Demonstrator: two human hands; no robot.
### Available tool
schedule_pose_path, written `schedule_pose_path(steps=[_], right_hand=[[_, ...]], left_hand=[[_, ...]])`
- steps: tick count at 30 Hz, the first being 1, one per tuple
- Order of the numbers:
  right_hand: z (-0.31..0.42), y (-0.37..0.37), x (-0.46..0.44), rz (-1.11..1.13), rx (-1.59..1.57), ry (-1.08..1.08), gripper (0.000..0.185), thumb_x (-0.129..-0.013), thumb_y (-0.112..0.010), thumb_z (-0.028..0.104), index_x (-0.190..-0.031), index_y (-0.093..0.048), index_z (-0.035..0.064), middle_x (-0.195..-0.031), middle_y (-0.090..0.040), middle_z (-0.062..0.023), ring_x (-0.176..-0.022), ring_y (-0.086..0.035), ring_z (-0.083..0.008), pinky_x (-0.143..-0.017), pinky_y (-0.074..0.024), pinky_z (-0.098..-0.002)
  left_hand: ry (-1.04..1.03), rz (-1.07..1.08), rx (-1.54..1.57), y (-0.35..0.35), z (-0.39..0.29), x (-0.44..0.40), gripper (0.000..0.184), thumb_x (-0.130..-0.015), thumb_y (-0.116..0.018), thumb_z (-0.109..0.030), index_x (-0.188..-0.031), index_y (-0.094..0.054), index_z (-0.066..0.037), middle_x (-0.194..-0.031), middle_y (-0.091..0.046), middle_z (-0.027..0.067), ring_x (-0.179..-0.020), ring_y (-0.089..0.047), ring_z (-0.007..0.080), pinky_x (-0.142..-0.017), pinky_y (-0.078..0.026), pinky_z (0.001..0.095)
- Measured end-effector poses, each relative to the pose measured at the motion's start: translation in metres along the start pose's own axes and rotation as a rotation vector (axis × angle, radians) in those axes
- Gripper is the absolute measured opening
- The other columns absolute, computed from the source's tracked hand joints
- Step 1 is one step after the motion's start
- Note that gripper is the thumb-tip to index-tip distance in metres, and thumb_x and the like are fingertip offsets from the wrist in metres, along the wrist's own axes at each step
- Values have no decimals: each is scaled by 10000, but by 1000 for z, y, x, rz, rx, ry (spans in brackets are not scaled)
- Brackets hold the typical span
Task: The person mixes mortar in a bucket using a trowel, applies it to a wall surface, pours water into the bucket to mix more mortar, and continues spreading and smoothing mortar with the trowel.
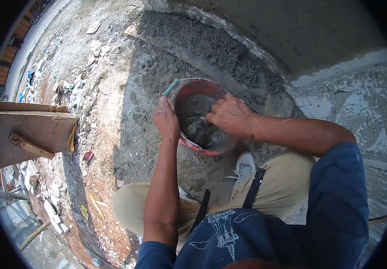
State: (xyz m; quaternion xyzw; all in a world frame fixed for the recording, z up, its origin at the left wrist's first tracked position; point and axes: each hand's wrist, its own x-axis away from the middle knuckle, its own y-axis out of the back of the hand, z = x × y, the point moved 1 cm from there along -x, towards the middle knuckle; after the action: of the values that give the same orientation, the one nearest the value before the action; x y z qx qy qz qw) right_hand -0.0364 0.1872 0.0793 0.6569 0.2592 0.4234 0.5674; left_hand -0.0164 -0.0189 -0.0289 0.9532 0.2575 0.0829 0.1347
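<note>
Red bucket (pixel 211 153) holds wet grey mix (pixel 198 127).

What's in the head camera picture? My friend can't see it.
A person's right hand is over a red bucket of wet-looking grey mix, with the left hand at its rim. Rubbly ground spreads around; a wall stands upper right.

Strong daylight bleaches the rubble-strewn ground (pixel 106 85) at left, while a hard-edged shadow covers the bucket (pixel 211 153) and the wall (pixel 292 40) at far right sits in dimmer, even shade. The wide lens bends the wall's base into a curve, black rounds off the corners, and detail inside the bucket looks soft.
</note>
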Motion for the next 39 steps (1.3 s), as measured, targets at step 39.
schedule_pose_path(steps=[39], right_hand=[[-11, -93, 4, 685, -1200, -571, 421, -791, -705, 231, -1134, -681, -13, -916, -726, -196, -888, -717, -336, -772, -551, -444]], left_hand=[[-147, 8, -147, -1, -4, -5, 559, -1070, -448, -389, -716, -592, 19, -639, -523, 43, -623, -438, 149, -609, -380, 354]])
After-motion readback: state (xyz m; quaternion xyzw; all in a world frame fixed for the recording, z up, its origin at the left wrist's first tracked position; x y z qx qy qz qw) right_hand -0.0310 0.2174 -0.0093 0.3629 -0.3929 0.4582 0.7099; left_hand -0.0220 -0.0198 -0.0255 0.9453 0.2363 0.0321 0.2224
